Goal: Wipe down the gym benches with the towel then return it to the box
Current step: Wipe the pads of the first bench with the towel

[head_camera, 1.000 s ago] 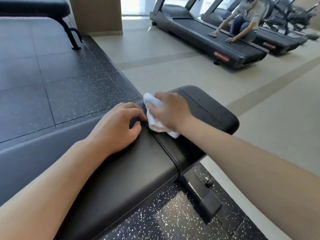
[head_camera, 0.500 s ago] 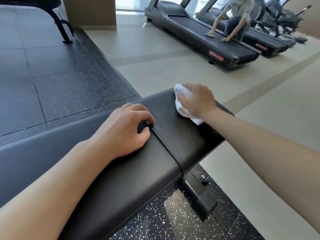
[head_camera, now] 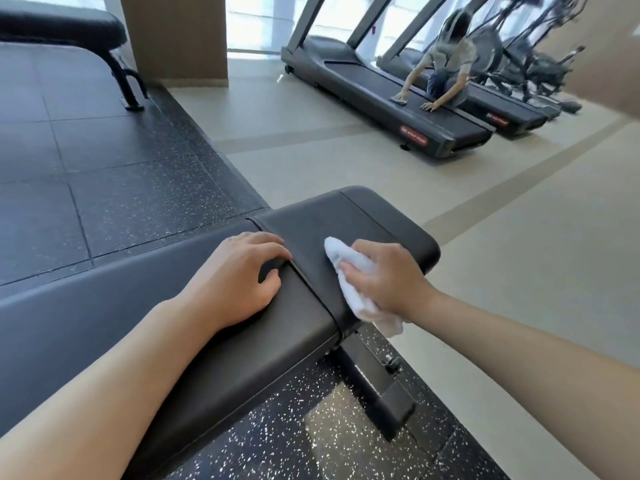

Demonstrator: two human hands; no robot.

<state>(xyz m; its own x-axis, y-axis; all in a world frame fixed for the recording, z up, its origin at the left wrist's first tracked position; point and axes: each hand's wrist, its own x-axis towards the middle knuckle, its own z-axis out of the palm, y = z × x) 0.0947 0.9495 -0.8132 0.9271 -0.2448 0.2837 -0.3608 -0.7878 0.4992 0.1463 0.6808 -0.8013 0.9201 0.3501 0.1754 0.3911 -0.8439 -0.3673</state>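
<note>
A black padded gym bench [head_camera: 363, 216] runs from the lower left to the middle of the view, split by a seam into a long pad and a short end pad. My right hand [head_camera: 384, 278] grips a crumpled white towel [head_camera: 349, 271] and presses it on the end pad close to the seam, with the towel's tail hanging over the near edge. My left hand [head_camera: 239, 278] rests on the long pad, its fingers curled at the seam and holding nothing. No box is in view.
The bench's metal foot [head_camera: 381, 386] stands on speckled black rubber flooring. A second black bench [head_camera: 69, 29] is at the far left by a pillar [head_camera: 173, 36]. Across the beige floor, another person [head_camera: 446, 71] kneels wiping a treadmill [head_camera: 381, 95] in a row.
My right hand has drawn the towel back from the far end of the end pad toward the seam and near edge. My left hand stays in place on the long pad.
</note>
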